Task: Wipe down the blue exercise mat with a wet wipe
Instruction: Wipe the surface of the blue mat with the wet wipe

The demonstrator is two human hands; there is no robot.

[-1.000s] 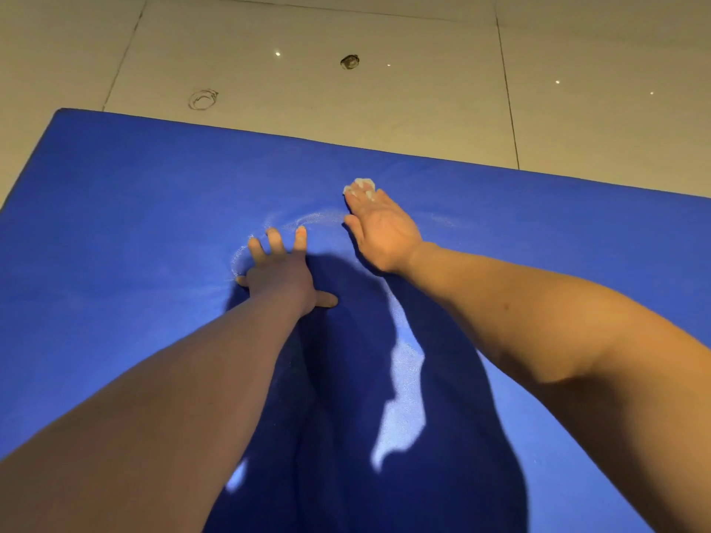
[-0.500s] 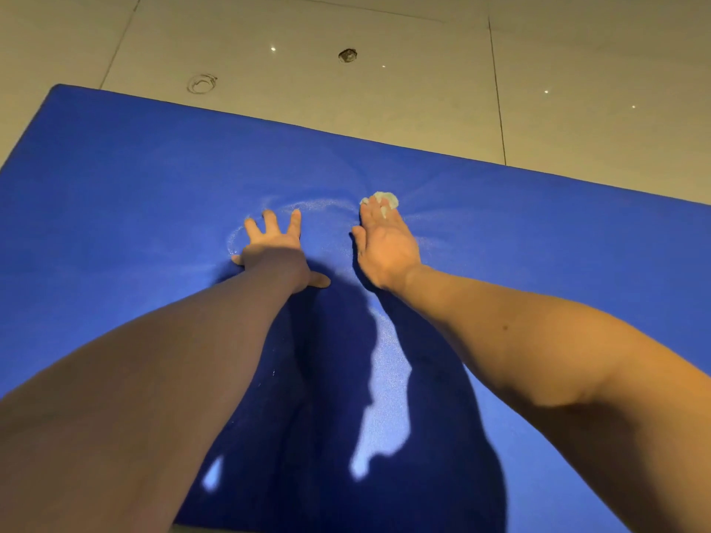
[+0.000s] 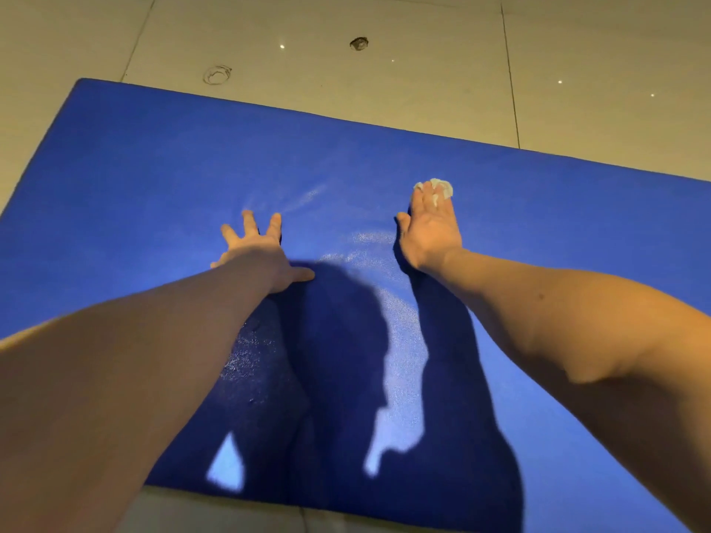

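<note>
step: I read mid-wipe on the blue mat (image 3: 154,178), damp streaks showing between the hands.
right hand (image 3: 431,232): flat, straight fingers pressing the wet wipe (image 3: 438,186) onto the mat near its far edge.
left hand (image 3: 257,255): splayed flat on the mat, holding nothing.
next: I'd sweep the wipe sideways over dry patches.
containers: none in view.

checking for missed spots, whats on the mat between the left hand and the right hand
No object: in the head view, only bare blue mat lies between the left hand and the right hand, with a pale sheen and the person's shadow.
</note>
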